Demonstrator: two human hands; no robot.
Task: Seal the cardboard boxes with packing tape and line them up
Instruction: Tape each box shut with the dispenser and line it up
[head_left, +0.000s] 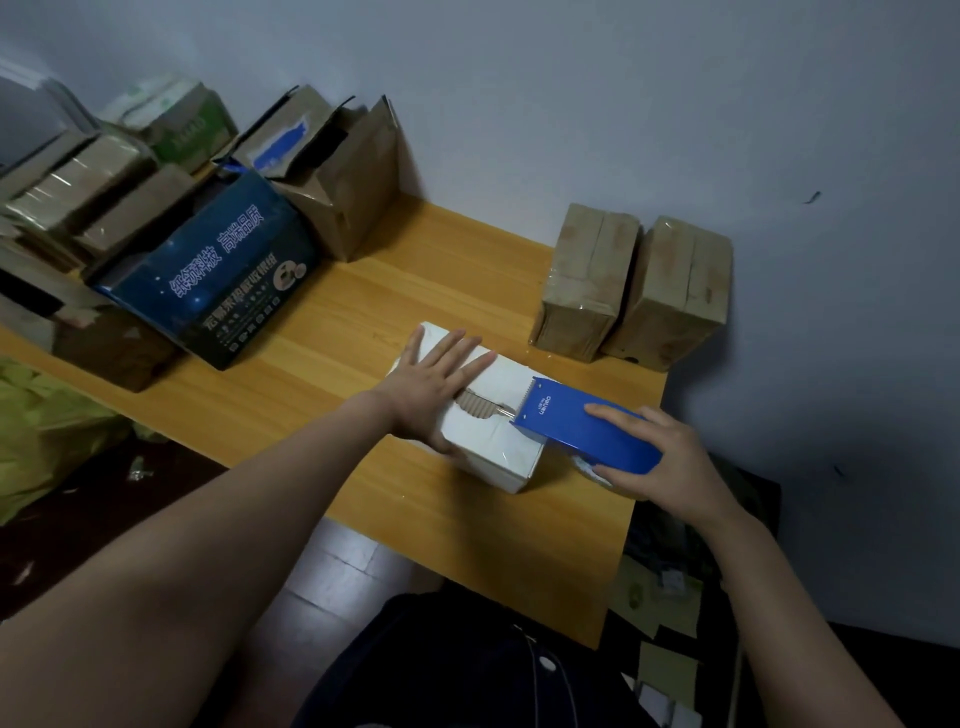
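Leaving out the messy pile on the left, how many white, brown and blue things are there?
White: 1, the white box
Brown: 2, the left taped box and the right taped box
Blue: 1, the tape dispenser
Total: 4

One wide-angle view, worn at the person's head, looks forward and steeply down along both forearms onto the tabletop (395, 291). It sits close, within arm's reach: the left hand (434, 387), the right hand (670, 457) and the blue tape dispenser (582, 423) it grips fill the frame's middle. The wall (623, 104) closes the top; the person's lap (441, 665) shows at the bottom edge.
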